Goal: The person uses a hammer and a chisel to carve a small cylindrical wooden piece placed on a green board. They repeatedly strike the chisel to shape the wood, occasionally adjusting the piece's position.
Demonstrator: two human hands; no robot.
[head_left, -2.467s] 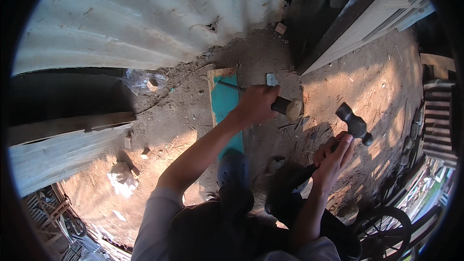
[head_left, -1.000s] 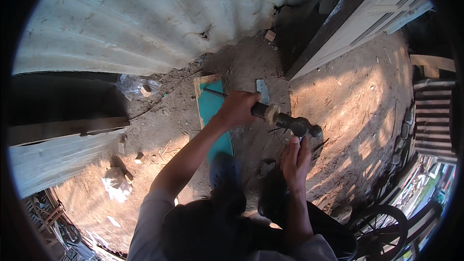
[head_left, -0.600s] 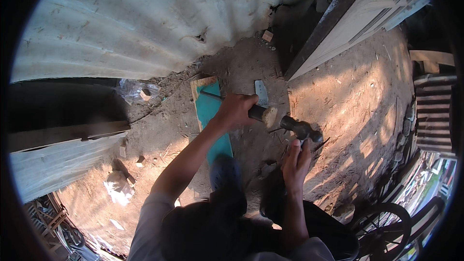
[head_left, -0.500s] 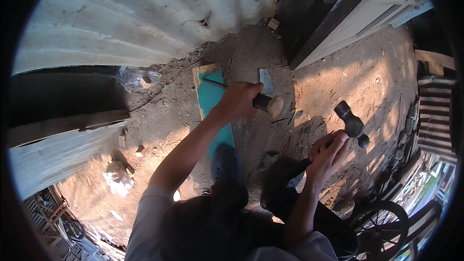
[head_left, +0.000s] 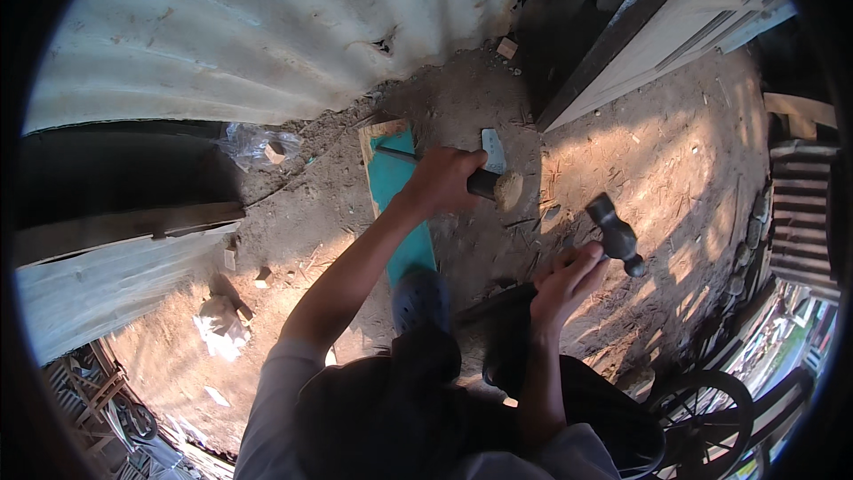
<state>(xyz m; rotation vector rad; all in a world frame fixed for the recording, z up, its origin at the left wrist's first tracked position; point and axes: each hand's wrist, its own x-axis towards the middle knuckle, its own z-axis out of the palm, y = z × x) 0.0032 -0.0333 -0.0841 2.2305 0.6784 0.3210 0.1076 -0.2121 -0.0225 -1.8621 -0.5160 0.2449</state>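
My left hand (head_left: 442, 180) is wrapped round a chisel (head_left: 482, 184) with a dark handle and a frayed, pale butt end. The chisel's metal blade slants to the upper left, its tip at the far end of a turquoise-painted board (head_left: 410, 253) on the ground. Bare wood shows at that end and along the left edge. My right hand (head_left: 565, 284) grips a ball-peen hammer (head_left: 615, 231) near its head, which is held to the right of the chisel's butt and apart from it. A foot in a dark clog (head_left: 421, 299) rests on the board's near end.
A pale flat piece (head_left: 493, 151) lies just right of the board. Corrugated sheeting (head_left: 267, 36) rises at the far side, and a panelled wooden door (head_left: 657, 44) stands far right. Small wood blocks (head_left: 263, 277) lie on the left; a spoked wheel (head_left: 702, 422) is near right.
My right hand and the hammer have moved left, nearer the chisel. My left hand, the chisel and the board hold nearly the same place, apart from a slight shift of the whole view.
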